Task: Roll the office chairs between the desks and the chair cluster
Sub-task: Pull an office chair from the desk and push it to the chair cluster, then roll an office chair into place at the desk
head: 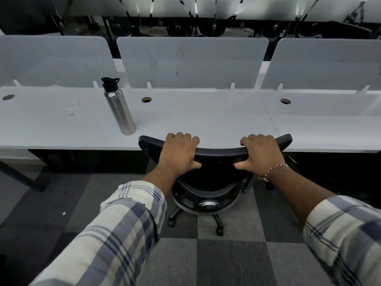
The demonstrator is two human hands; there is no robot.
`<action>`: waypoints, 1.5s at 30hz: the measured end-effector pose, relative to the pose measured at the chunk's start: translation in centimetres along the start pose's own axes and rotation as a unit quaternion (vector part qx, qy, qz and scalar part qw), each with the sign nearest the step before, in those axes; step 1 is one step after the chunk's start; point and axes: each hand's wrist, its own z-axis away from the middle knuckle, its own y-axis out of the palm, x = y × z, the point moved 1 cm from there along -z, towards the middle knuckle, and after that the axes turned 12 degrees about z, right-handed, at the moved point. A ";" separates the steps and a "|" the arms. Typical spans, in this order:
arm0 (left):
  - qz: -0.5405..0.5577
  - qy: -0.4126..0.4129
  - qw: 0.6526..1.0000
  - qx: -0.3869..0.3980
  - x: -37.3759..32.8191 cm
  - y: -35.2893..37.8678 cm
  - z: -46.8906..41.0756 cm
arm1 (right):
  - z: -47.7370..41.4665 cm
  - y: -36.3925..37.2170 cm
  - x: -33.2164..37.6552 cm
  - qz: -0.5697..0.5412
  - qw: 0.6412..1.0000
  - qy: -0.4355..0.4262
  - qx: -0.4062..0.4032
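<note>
A black office chair stands in front of me, its seat tucked under the long white desk. The curved top edge of its backrest sits right at the desk's front edge. My left hand grips the left part of that top edge, fingers over the far side and thumb underneath. My right hand grips the right part the same way. The chair's wheeled base shows below on the carpet; the seat is mostly hidden by the backrest and my arms.
A steel water bottle with a black cap stands on the desk left of the chair. White divider panels rise behind the desk. A dark desk leg slants at the left. Grey checkered carpet covers the floor.
</note>
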 end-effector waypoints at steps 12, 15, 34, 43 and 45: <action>0.039 -0.110 0.993 0.017 -8.4 4.0 14.0 | 14.9 1.5 11.4 -0.101 0.995 0.008 0.003; 0.053 -0.135 0.988 0.053 -10.5 4.8 18.9 | 18.7 1.4 13.4 -0.115 0.991 -0.050 0.045; 0.064 -0.311 0.945 0.083 -4.8 2.7 42.6 | 27.1 -5.4 31.7 -0.145 0.940 -0.299 0.074; 0.052 -0.388 0.919 0.043 7.6 -1.2 53.2 | 25.6 -11.6 47.7 -0.190 0.906 -0.376 0.038; 0.052 -0.400 0.914 0.033 10.0 -1.9 55.2 | 25.2 -12.8 51.1 -0.193 0.901 -0.386 0.033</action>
